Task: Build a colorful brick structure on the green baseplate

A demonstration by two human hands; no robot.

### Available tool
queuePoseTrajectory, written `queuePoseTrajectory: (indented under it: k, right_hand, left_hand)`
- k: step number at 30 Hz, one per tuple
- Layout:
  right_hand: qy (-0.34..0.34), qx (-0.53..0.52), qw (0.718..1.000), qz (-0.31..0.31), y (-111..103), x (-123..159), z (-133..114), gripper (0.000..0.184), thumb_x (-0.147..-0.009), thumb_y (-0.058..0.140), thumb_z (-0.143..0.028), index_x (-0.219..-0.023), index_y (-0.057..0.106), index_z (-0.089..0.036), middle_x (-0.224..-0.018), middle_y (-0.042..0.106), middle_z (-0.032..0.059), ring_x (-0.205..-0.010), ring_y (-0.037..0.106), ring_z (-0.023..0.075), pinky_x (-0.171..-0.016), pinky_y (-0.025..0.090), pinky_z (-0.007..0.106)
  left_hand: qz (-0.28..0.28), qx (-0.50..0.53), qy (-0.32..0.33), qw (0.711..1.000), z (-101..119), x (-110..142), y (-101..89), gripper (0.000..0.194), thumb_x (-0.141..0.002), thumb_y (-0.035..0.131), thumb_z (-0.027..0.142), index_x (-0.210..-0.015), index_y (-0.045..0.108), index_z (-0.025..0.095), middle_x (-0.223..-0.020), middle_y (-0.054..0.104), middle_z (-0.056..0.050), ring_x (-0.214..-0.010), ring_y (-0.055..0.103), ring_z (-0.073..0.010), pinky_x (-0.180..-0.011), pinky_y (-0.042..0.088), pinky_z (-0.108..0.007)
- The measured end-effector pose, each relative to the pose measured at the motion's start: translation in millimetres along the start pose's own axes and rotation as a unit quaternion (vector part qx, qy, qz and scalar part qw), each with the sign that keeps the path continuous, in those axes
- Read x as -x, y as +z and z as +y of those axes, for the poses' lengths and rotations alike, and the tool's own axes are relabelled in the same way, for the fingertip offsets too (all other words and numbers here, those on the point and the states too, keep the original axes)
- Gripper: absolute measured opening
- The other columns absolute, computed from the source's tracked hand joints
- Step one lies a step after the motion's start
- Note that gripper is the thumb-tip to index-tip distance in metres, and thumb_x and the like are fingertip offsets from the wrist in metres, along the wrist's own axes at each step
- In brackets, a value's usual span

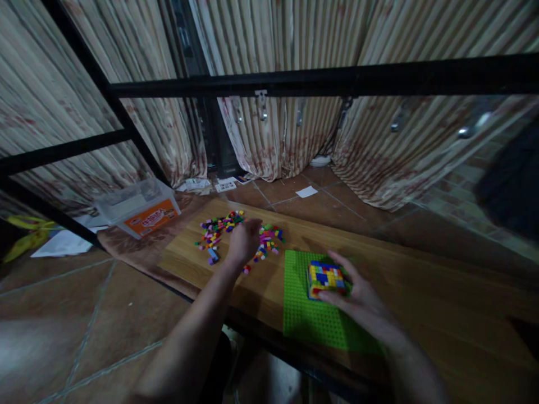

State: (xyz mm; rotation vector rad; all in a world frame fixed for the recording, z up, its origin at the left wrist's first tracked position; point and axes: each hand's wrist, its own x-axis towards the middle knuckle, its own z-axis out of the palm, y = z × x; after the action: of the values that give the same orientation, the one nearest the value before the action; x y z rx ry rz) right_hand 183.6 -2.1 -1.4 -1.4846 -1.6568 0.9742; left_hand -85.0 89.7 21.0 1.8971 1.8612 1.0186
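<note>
On a green studded baseplate (328,328) sits a small boxy model of toy building bricks (326,278), with yellow, blue, red and white studs on top. My right hand (357,292) spans it from the right, thumb on the near side and fingers on the far side, gripping it. To the left, my left hand (244,242) is over the loose, many-coloured toy bricks (217,227), its fingers curled down. The fingertips are mostly hidden behind the hand, so I cannot see what is between them. More bricks (269,238) lie just right of that hand.
The wooden tabletop (261,289) carries all this. Beyond its left end stands a clear plastic box (138,207) with an orange label. A black metal frame (295,81) crosses in front of striped curtains (278,134). Papers (306,192) lie on the tiled floor.
</note>
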Motion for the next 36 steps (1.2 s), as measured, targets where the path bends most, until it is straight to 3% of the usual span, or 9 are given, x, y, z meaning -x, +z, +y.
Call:
queuePoseTrajectory:
  k: [3,7,12,17,22,26,29,32,36]
  right_hand:
    - [-0.024,0.046,0.999,0.004,6,2,6,0.074,-0.065,0.074,-0.034,-0.134,0.047,-0.030,-0.132,0.054,0.0069,-0.112,0.059,0.0267,-0.095,0.048,0.044]
    - [-0.038,0.080,0.995,0.037,18,1,9,0.066,-0.067,0.071,-0.033,-0.129,0.051,-0.029,-0.126,0.055,0.0068,-0.108,0.060,0.0269,-0.093,0.050,0.045]
    - [-0.059,0.125,0.989,0.059,26,0,6,0.065,-0.068,0.071,-0.035,-0.130,0.050,-0.030,-0.122,0.056,0.0059,-0.109,0.058,0.0275,-0.094,0.049,0.045]
    - [-0.063,0.141,0.987,0.039,22,1,3,0.067,-0.070,0.070,-0.036,-0.133,0.047,-0.031,-0.125,0.055,0.0056,-0.110,0.058,0.0271,-0.095,0.049,0.044]
    - [-0.038,0.133,0.990,0.012,20,3,-3,0.068,-0.072,0.069,-0.038,-0.135,0.044,-0.032,-0.131,0.051,0.0055,-0.116,0.055,0.0270,-0.098,0.047,0.045]
    - [-0.051,0.110,0.993,0.012,17,5,-7,0.068,-0.072,0.070,-0.040,-0.135,0.044,-0.032,-0.134,0.049,0.0065,-0.120,0.052,0.0283,-0.101,0.044,0.048]
    - [-0.063,0.076,0.994,0.038,12,6,-10,0.066,-0.074,0.069,-0.043,-0.135,0.045,-0.032,-0.136,0.049,0.0063,-0.123,0.049,0.0278,-0.103,0.041,0.048]
    - [-0.067,0.010,0.990,0.126,7,4,-12,0.051,-0.080,0.064,-0.043,-0.128,0.053,-0.029,-0.127,0.057,0.0071,-0.117,0.055,0.0251,-0.099,0.044,0.045]
    - [-0.030,-0.096,0.960,0.262,4,-3,-11,0.033,-0.083,0.060,-0.041,-0.110,0.065,-0.023,-0.110,0.069,0.0088,-0.099,0.064,0.0223,-0.090,0.050,0.041]
  left_hand:
    - [-0.003,-0.063,-0.020,0.998,-14,-7,1.5,0.031,-0.082,0.050,0.011,-0.104,0.070,0.017,-0.103,0.073,-0.010,-0.096,0.067,-0.0229,-0.086,0.050,-0.033]
    - [0.001,-0.097,0.015,0.995,-24,-15,20.1,0.032,-0.081,0.051,0.011,-0.108,0.068,0.017,-0.111,0.070,-0.011,-0.105,0.064,-0.0241,-0.092,0.047,-0.033]
    - [-0.014,-0.141,0.087,0.986,-21,-25,44.0,0.027,-0.085,0.051,0.019,-0.106,0.067,0.017,-0.103,0.071,-0.010,-0.099,0.063,-0.0221,-0.097,0.042,-0.034]
    - [-0.012,-0.208,0.063,0.976,-17,-28,59.0,0.023,-0.084,0.051,0.022,-0.097,0.068,0.017,-0.096,0.071,-0.010,-0.096,0.061,-0.0229,-0.094,0.041,-0.034]
    - [0.009,-0.210,0.040,0.977,-15,-28,65.4,0.027,-0.082,0.048,0.019,-0.100,0.069,0.018,-0.097,0.070,-0.011,-0.099,0.059,-0.0266,-0.089,0.041,-0.038]
    - [-0.004,-0.219,0.042,0.975,-10,-28,58.8,0.026,-0.084,0.047,0.020,-0.098,0.068,0.017,-0.099,0.070,-0.012,-0.101,0.060,-0.0262,-0.092,0.040,-0.038]
    - [0.004,-0.169,0.044,0.985,-1,-29,48.9,0.029,-0.086,0.045,0.019,-0.103,0.067,0.018,-0.101,0.070,-0.011,-0.099,0.063,-0.0237,-0.095,0.041,-0.037]
    - [0.004,-0.021,0.075,0.997,15,-21,42.5,0.029,-0.086,0.047,0.018,-0.108,0.066,0.017,-0.106,0.070,-0.010,-0.096,0.065,-0.0199,-0.089,0.047,-0.031]
    - [-0.083,0.171,0.157,0.969,44,10,41.4,0.030,-0.088,0.051,0.024,-0.116,0.062,0.018,-0.106,0.070,-0.007,-0.097,0.065,-0.0177,-0.087,0.052,-0.030]
